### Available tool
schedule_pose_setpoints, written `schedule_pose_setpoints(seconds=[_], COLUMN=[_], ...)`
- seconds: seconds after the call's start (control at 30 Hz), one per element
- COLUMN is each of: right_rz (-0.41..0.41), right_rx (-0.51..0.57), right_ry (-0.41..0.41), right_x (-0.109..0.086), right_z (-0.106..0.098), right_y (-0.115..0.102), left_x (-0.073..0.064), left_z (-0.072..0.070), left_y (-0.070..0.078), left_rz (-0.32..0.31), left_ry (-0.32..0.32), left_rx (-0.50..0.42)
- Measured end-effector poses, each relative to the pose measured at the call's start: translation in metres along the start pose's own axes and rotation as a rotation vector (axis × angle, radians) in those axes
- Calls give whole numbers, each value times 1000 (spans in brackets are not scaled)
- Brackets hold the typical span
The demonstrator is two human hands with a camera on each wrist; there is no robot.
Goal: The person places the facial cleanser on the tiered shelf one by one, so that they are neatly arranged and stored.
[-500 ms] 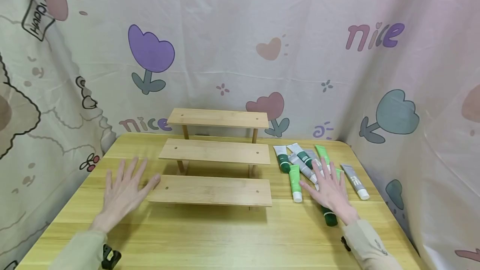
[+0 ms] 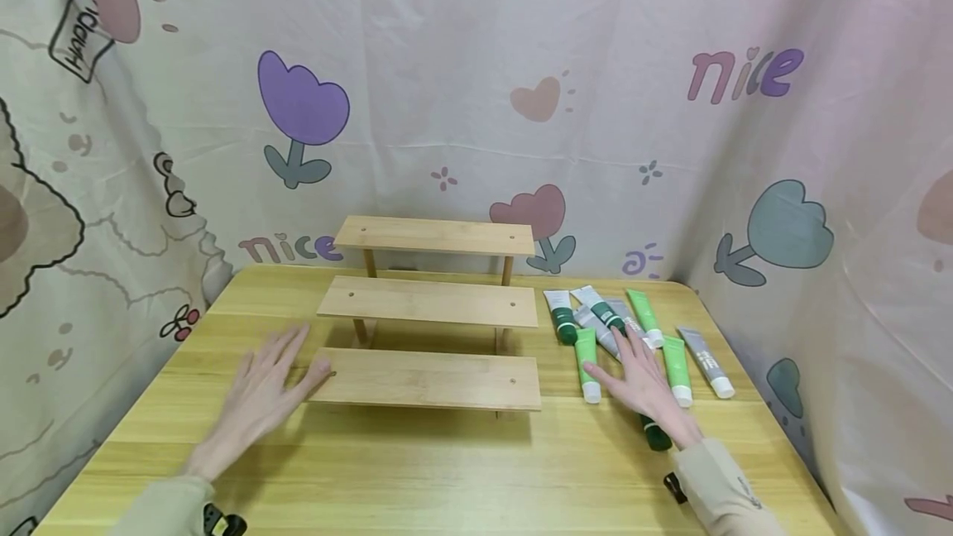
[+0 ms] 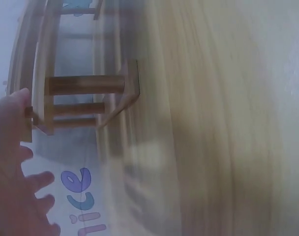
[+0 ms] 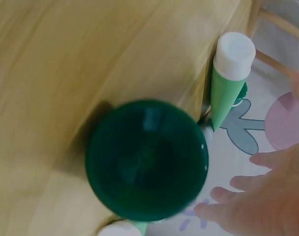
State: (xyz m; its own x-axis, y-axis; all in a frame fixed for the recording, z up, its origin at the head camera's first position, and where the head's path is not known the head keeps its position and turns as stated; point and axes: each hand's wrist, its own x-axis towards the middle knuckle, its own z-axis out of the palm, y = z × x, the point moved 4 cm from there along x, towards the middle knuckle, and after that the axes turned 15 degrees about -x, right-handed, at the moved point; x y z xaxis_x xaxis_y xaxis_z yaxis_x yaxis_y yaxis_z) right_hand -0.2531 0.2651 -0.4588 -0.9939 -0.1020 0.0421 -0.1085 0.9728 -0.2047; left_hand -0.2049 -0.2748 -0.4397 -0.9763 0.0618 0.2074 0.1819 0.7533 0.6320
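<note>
A three-tier wooden shelf [image 2: 439, 379] stands at the middle of the table. My left hand [image 2: 260, 391] spreads its fingers beside the shelf's left end, its thumb overlapping the end of the lowest board in the head view. In the left wrist view that hand [image 3: 12, 172] is seen close to the boards, holding nothing. To the right, my right hand [image 2: 644, 383] hovers with fingers extended over a group of squeeze tubes, partly hiding a dark green one [image 2: 657, 434]. Its large green cap [image 4: 147, 162] fills the right wrist view, near a light green tube [image 4: 227, 93] with a white cap.
Other tubes lie around the right hand: a light green tube [image 2: 586, 362], another light green tube [image 2: 677, 370], a grey tube [image 2: 706, 361] and a white-and-green tube [image 2: 560, 317]. A printed curtain [image 2: 447, 64] hangs behind the wooden table [image 2: 417, 470].
My left hand has shifted right, its thumb now over the lowest board's end. The right hand has moved slightly left, uncovering a light green tube. The tubes and shelf stay put.
</note>
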Motion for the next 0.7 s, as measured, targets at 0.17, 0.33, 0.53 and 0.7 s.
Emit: schedule_pose_setpoints(seconds=[0.17, 0.33, 0.53, 0.7], right_rz=[11, 27, 46, 18], right_rx=[87, 146, 197, 227], right_ry=[-9, 0, 7, 42], right_x=[2, 3, 4, 6], right_z=[3, 4, 5, 8], right_y=[0, 2, 1, -1], left_x=[0, 2, 5, 7], left_z=[3, 6, 7, 9], left_y=[-2, -5, -10, -14], left_rz=[-33, -36, -26, -49], left_ry=[-37, -43, -31, -89], left_rx=[-126, -271, -392, -542])
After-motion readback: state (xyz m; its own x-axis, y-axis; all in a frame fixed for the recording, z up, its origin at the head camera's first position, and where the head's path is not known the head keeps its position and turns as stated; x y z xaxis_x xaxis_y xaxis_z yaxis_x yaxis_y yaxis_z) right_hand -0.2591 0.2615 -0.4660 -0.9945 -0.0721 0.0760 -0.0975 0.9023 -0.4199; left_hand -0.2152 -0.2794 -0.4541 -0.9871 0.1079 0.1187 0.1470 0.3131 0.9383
